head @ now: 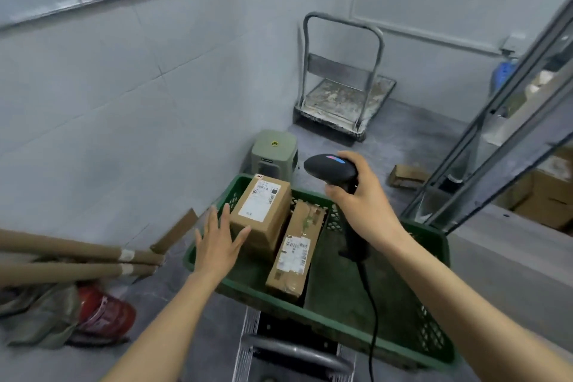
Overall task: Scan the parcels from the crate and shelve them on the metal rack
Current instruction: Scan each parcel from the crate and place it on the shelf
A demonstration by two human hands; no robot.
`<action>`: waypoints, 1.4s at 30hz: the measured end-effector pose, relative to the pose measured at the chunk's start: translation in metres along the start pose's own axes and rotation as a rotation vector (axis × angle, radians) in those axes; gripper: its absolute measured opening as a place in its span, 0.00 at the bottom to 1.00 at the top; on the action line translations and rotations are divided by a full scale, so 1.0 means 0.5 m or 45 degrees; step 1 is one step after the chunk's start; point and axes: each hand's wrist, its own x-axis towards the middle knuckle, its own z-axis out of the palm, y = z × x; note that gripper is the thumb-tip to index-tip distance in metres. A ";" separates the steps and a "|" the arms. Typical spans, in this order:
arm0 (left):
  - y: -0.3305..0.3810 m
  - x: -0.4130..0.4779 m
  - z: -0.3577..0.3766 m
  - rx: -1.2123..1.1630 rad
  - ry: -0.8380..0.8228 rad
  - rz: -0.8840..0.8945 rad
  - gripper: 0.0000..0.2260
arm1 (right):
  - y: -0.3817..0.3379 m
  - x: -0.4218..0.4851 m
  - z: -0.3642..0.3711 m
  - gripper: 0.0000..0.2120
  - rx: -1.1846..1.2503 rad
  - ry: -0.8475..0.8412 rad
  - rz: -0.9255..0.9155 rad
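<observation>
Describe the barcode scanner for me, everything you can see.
The scanner is black, plastic-looking and pistol-shaped. A blue and pink strip glows on its rounded head, which points left. The right hand holds it just below the head, above the green crate; its handle runs down and a black cable hangs from its end.

Forearms (pixel 173 313) bare; left hand (pixel 217 245), right hand (pixel 361 200) bare

Left hand (pixel 217 245) spread flat; right hand (pixel 359 198) grips the scanner (pixel 328 166).
</observation>
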 end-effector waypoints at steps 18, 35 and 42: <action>-0.081 0.180 0.154 -0.549 -0.240 -0.034 0.29 | 0.110 0.079 0.127 0.22 -0.096 0.086 0.190; -0.059 0.196 0.194 -0.755 -0.331 0.001 0.32 | 0.141 0.101 0.151 0.22 -0.109 0.051 0.209; -0.053 0.235 0.168 -0.882 -0.524 0.091 0.34 | 0.150 0.113 0.164 0.24 -0.110 0.063 0.226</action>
